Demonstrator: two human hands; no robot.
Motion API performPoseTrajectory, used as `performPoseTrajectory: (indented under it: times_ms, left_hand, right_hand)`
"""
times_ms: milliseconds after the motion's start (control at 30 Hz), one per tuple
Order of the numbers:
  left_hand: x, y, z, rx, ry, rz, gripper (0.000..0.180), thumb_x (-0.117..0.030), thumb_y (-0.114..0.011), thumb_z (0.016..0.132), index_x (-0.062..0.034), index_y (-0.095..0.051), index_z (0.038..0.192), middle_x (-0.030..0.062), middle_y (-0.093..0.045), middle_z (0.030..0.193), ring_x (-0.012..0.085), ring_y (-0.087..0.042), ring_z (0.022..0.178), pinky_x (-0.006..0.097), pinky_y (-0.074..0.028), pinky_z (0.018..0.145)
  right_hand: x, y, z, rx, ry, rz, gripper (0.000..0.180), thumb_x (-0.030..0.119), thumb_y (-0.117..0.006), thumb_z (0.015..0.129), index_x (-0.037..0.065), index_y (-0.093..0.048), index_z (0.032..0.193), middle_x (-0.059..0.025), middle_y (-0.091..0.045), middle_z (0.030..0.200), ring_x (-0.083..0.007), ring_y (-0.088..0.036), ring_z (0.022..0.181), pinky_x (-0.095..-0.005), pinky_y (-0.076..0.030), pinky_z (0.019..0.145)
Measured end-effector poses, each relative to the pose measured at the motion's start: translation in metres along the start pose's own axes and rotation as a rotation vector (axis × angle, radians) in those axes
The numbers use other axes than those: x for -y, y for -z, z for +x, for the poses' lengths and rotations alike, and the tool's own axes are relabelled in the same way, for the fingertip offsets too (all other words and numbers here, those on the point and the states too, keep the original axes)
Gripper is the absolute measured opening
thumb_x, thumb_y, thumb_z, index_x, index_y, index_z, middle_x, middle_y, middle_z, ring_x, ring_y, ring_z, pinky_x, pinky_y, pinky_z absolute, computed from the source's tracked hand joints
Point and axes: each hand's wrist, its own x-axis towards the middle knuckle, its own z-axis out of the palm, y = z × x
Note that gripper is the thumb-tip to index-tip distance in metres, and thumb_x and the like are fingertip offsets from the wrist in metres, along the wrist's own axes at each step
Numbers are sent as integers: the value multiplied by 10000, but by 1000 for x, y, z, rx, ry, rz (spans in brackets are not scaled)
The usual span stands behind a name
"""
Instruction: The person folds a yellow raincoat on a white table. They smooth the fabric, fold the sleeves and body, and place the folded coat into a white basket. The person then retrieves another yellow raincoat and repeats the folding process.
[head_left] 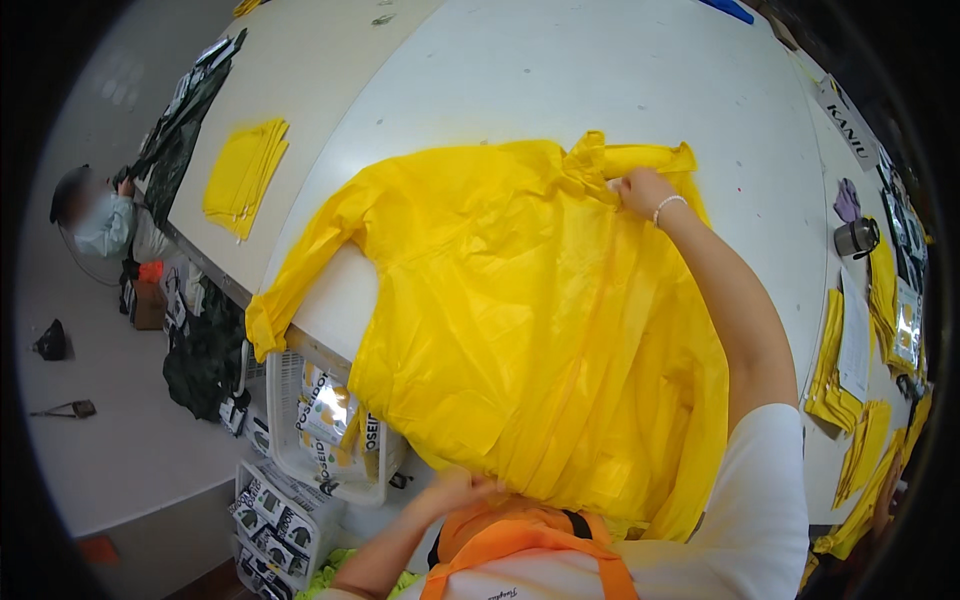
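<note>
A thin yellow raincoat (480, 300) lies spread over the white table, one sleeve (300, 270) stretched out toward the lower left. Its lower hem hangs over the near edge against my body. Near the collar at the far right side, my right hand (643, 192), with a beaded bracelet on the wrist, has its fingers closed on the raincoat. My left hand (462, 490) is down at the hem, fingers bent and pinched on the yellow material. The fingertips of both hands are partly hidden by the folds.
A stack of folded yellow garments (245, 175) lies at the table's left. Below the near-left edge stand white baskets (290, 440) of packaged goods. A metal cup (856, 238) and more folded yellow pieces (830, 370) lie at right. Another person (105, 220) is at far left.
</note>
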Motion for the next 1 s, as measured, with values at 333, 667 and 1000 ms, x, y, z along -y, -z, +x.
performPoseTrajectory:
  times_ms: [333, 667, 1000]
  left_hand:
    - [-232, 211, 112, -1009, -932, 326, 368, -271, -667, 791, -29, -590, 1058, 139, -630, 992, 307, -578, 981, 368, -450, 858]
    - [-413, 340, 276, -417, -537, -340, 214, -202, -569, 841, 2, -572, 907, 91, -612, 806, 233, -598, 651, 316, -475, 578]
    - [-337, 271, 277, -647, -1063, -454, 287, -163, -563, 879, 8, -514, 1104, 104, -608, 1036, 182, -582, 952, 290, -446, 835]
  right_hand:
    - [-30, 27, 97, -106, 196, -314, 251, 143, -582, 796, 129, -584, 1046, -80, -615, 1012, -252, -572, 1011, -387, -486, 803]
    - [-69, 159, 135, -631, -51, 82, 168, 206, -609, 823, 64, -573, 906, -137, -634, 821, -328, -609, 761, -399, -490, 654]
    - [-18, -10, 1, -178, 274, 57, 211, 214, -677, 755, 48, -586, 848, -115, -593, 883, -273, -571, 866, -377, -420, 762]
